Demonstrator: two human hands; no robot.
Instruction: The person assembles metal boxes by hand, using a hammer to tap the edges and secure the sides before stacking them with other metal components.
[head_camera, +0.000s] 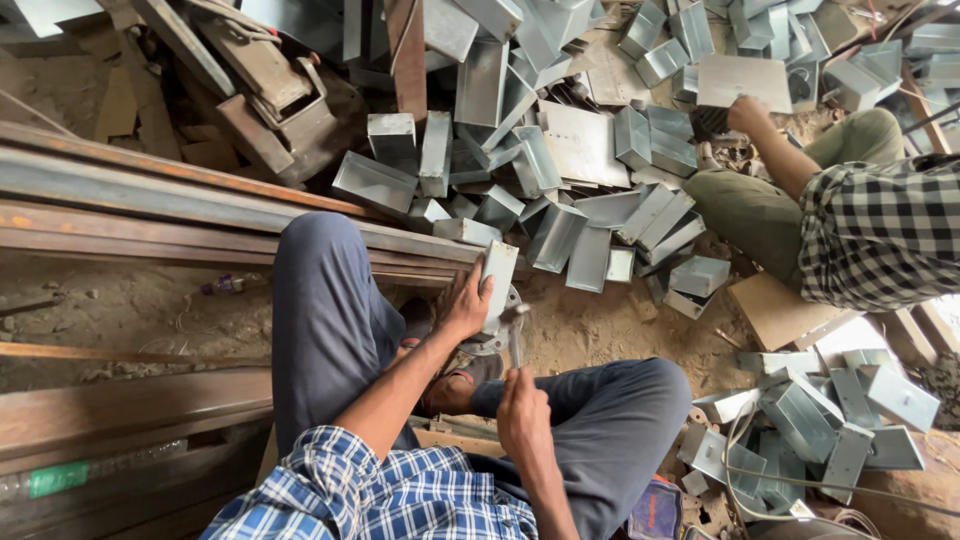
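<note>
Left hand (466, 305) clamps a folded sheet-metal box (498, 275) on the small anvil (492, 335) at twelve o'clock of the right hand (522, 408) — fingers wrapped round a hammer (516, 345). A glancing blow could catch the steadying fingers — they sit close.

We record a blue-and-white checked shirt (400, 495) and dark blue-grey trousers (330, 310) on the wearer of the camera. The metal boxes (520, 170) read pale silver-grey, as does the box (498, 280) under the left hand (465, 305). The co-worker's shirt (880, 235) shows a black-and-white check; trousers (760, 205) olive green. The steel beams (150, 200) appear rust-brown; the sandy floor (590, 330) tan.
</note>
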